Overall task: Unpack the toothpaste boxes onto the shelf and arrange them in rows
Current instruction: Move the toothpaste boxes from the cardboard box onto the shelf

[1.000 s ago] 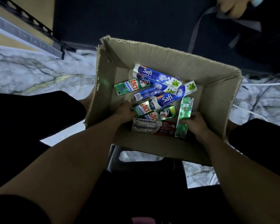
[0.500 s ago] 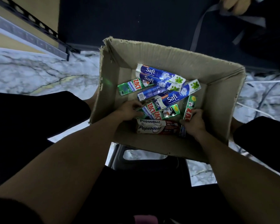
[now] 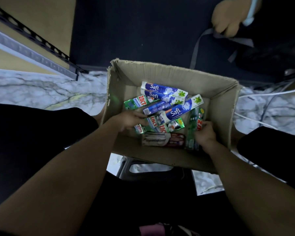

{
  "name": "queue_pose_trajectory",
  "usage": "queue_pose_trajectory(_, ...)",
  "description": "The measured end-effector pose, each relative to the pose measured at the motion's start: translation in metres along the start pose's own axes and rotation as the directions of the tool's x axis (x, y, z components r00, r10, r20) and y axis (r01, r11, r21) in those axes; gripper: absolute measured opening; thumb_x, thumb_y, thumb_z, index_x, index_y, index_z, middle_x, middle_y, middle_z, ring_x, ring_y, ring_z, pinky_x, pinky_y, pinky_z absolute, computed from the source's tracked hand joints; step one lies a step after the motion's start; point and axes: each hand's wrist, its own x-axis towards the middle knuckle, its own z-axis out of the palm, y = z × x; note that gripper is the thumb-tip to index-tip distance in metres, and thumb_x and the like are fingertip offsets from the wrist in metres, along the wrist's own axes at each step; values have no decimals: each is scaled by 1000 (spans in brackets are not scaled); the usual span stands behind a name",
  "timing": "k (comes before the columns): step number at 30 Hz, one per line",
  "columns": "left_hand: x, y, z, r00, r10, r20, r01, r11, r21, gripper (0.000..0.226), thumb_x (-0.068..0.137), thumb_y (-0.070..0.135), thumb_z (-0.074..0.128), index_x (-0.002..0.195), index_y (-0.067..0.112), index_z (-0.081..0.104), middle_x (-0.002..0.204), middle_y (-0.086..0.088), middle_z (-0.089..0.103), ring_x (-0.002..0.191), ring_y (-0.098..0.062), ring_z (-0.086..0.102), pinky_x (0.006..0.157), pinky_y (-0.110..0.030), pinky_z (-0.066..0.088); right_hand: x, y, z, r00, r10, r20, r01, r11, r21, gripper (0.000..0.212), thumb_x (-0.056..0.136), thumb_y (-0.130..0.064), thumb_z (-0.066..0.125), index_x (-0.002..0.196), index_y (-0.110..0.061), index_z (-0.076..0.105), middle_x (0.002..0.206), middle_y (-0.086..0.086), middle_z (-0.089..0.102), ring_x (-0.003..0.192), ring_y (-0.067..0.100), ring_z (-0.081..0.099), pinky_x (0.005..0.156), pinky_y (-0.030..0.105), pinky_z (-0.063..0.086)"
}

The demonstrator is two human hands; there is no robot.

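An open cardboard box (image 3: 169,77) stands on the floor between my knees, holding several toothpaste boxes in a loose pile. Blue and white Safi boxes (image 3: 163,92) lie at the back, green Zact boxes (image 3: 136,103) in the middle, and a white and red Pepsodent box (image 3: 162,139) at the near wall. My left hand (image 3: 129,119) reaches in from the left with its fingers curled on a small green Zact box (image 3: 152,122). My right hand (image 3: 205,133) grips a long green Zact box (image 3: 193,123) at the right side, which stands steeply tilted.
The floor (image 3: 32,89) is marbled white. A shelf with a perforated rail (image 3: 31,53) runs at the upper left before a dark wall. Another person's hand (image 3: 228,19) holds a grey strap at the upper right. White cables (image 3: 262,97) lie right of the box.
The view has shifted a little. My left hand slid right onto the small green boxes. My right hand has kept hold of the long green box, and its upper end now shows more.
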Motion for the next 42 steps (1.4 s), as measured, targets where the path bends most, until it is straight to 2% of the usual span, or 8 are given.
queue_pose_trajectory(6,-31,8,-23,985,117,-124,-92,976,196,32,86,13,73,117,19,73,113,-2,67,76,-7,57,50,-13,43,-27,-17,-24,994,-111,20,112,992,-57,34,92,-20,56,126,-17,50,111,11,61,94,30,57,76,30,41)
queue_pose_trajectory(10,-60,26,-27,928,337,-158,-266,897,353,28,83,13,76,110,20,77,112,3,70,93,-13,61,75,-16,50,-54,-33,-34,951,-310,-8,305,941,-148,37,96,-22,52,133,-28,54,121,13,66,107,34,62,82,30,44)
queue_pose_trajectory(14,-91,40,-29,778,587,-222,-435,760,483,24,82,22,79,105,30,78,115,0,70,91,-12,67,78,-12,50,-80,-55,-45,848,-529,-20,517,835,-189,42,97,-17,50,137,-32,54,119,11,69,103,32,65,88,36,51)
queue_pose_trajectory(17,-122,56,-32,680,683,-268,-525,708,472,19,84,21,77,101,28,78,103,-1,72,82,-20,69,78,-30,57,-102,-75,-61,753,-657,-39,642,746,-176,46,97,-15,51,137,-38,53,91,7,74,64,16,62,63,27,50)
queue_pose_trajectory(19,-148,69,-33,582,750,-314,-597,656,461,15,83,19,78,97,26,78,95,6,63,79,-9,63,74,-24,53,-117,-89,-79,690,-723,-39,705,683,-189,47,97,-16,51,139,-39,51,77,4,71,52,12,54,53,24,45)
queue_pose_trajectory(25,-229,110,-49,390,866,-313,-751,496,436,16,82,22,78,95,31,76,103,1,61,94,-11,63,86,-33,54,-177,-130,-156,417,-907,-55,845,410,-343,42,99,-24,52,139,-36,53,124,-5,60,111,17,57,94,37,47)
queue_pose_trajectory(36,-382,184,-46,66,954,-292,-926,167,339,31,84,19,71,114,22,68,115,-5,66,99,-8,69,79,-16,54,-295,-181,-285,97,-981,-168,856,169,-488,36,99,-33,51,134,-39,56,123,-20,59,114,2,56,93,28,45)
queue_pose_trajectory(42,-420,221,-45,-154,921,-358,-927,-9,375,30,83,22,72,113,19,69,112,-1,69,100,-17,70,89,-40,57,-335,-204,-344,-10,-960,-279,823,150,-548,35,96,-29,56,130,-39,60,116,-17,63,108,3,59,89,29,44)
